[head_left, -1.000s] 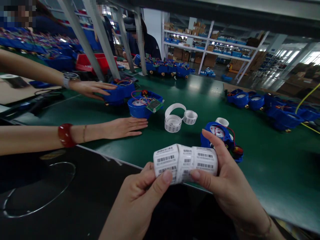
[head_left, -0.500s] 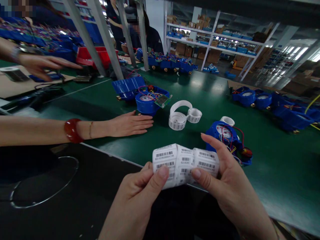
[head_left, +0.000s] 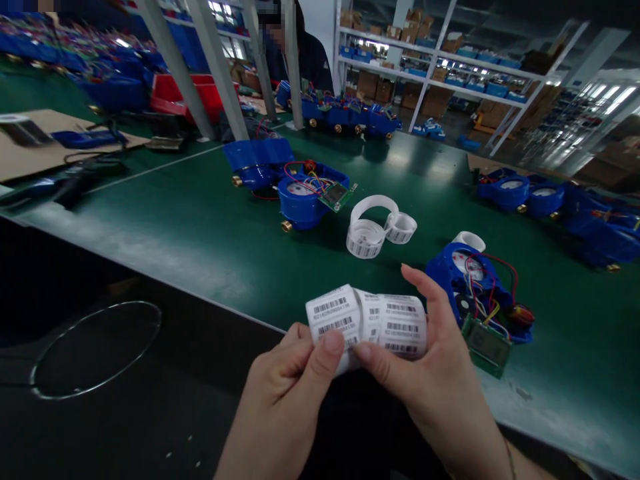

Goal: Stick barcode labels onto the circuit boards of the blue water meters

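Note:
Both my hands hold a white roll of barcode labels (head_left: 370,320) just above the near edge of the green table (head_left: 210,233). My left hand (head_left: 290,393) pinches the roll's left end between thumb and fingers. My right hand (head_left: 425,380) wraps round its right end, index finger over the top. Just beyond my right hand lies an open blue meter (head_left: 475,287) with coloured wires and a small green circuit board (head_left: 487,343) hanging off it.
Two more label rolls (head_left: 373,230) lie mid-table beside another open blue meter (head_left: 310,193) and a blue cover (head_left: 257,160). More blue meters (head_left: 540,200) line the right and far side. A person stands at the back. Shelving stands beyond.
The two outstretched arms of other people on the left have left the view. The view shifted, and my hands brought the roll's ends closer together.

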{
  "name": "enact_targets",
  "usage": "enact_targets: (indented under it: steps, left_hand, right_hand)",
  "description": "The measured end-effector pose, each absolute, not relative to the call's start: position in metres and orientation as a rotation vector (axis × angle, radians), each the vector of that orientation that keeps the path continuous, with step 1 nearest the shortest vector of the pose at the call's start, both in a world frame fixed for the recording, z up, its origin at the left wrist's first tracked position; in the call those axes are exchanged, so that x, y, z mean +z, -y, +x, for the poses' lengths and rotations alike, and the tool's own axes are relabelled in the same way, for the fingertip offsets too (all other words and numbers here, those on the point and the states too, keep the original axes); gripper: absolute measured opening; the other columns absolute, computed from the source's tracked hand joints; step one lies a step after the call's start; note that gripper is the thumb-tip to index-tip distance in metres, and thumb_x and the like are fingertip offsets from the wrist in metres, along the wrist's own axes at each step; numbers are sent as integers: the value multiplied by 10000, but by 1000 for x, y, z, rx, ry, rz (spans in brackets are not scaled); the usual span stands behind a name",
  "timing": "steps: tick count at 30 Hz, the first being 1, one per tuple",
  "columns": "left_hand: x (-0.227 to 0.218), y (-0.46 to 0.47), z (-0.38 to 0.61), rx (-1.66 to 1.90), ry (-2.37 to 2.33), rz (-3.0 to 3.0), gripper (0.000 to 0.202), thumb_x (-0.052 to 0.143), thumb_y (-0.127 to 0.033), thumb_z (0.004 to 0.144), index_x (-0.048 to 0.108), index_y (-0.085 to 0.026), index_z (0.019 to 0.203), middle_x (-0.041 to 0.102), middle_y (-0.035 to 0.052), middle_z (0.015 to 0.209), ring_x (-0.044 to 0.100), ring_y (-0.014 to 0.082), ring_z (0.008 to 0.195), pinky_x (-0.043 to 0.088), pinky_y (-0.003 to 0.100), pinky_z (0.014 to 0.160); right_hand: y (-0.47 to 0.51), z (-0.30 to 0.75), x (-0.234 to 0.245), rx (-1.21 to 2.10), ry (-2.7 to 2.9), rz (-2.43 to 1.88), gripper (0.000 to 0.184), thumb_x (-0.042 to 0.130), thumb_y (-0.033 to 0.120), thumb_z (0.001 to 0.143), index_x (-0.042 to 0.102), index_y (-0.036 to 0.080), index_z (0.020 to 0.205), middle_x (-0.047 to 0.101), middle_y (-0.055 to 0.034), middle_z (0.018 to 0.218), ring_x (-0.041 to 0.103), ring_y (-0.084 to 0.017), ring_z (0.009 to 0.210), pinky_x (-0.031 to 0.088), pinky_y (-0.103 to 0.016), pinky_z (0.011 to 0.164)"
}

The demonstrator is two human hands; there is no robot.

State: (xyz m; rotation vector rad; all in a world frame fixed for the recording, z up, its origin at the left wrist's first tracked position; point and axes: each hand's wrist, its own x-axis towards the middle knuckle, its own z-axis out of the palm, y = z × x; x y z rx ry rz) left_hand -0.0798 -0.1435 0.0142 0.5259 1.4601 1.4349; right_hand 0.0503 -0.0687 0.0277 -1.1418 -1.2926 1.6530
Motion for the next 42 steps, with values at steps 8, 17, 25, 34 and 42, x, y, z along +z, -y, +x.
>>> enact_targets:
  steps: [8,17,25,34,42]
  left_hand:
    - [0,130,-94,1371,-1207,316,189,696,-389,838,797,-240,892,776,40,1022,623,255,1101,415,356,1036]
    - [-9,137,-105,1178,-1115,73,316,668,-452,854,726,-275,1109,649,68,1324,616,313,1124,495,506,950]
    - [-18,113,-95,1442,-984,41,248,636,-277,886,743,-180,1088,729,91,1193,661,255,1105,519,351,963]
    - [-22,105,-92,1495,-1214,10,190,704,-252,806,779,-178,964,775,67,1063,630,271,1171,503,342,1005]
    - [-36,122,-91,1515,-1343,197,129,739,-335,799,785,-239,871,781,10,1042,651,244,1135,418,334,1101]
  right_hand:
    - [50,47,7,1668,1388,-1151,783,862,229,655,478,311,1332,693,28,899,663,-144,705,571,-262,640]
    - [38,36,-16,1815,1223,-1105,759,849,193,663,482,294,1320,699,9,970,668,-157,818,560,-279,728]
    - [35,30,-27,1938,1156,-1025,758,857,215,670,468,284,1317,686,-5,1039,669,-180,934,545,-318,853]
    - [52,48,-53,1114,1823,-1094,683,672,342,876,311,308,1455,473,-98,1379,522,-270,1221,477,-462,999]
    - [56,41,-33,310,2079,-790,244,563,80,926,695,253,1038,528,-58,1044,444,-218,969,445,-350,793]
